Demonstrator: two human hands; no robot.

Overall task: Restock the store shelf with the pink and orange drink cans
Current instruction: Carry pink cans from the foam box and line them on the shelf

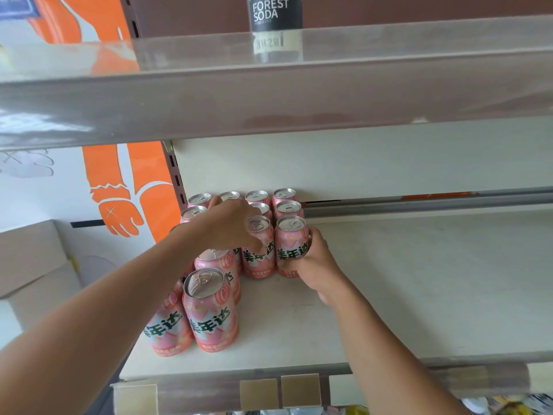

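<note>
Upper shelf, black can (275,13): "FOREST SODA" in white capitals. The pale band below it, behind the clear rail, is too blurred to read.
Front pink can (211,310), near the lower shelf's front-left corner: "美年达" in dark green, slanting upward. The small print at its foot is illegible.
Left neighbour can (167,327): "年达" visible, the rest hidden.
Gripped can (291,247), held by the right hand (314,265): "美年达".
Middle can (258,250), just left of it: "美年达", partly covered.
Price cards (300,390), lower shelf's front edge: nothing legible.

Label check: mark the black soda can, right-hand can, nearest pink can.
black soda can (275,13), head view, label front.
right-hand can (291,238), head view, upper wall.
nearest pink can (211,320), head view, label.
</note>
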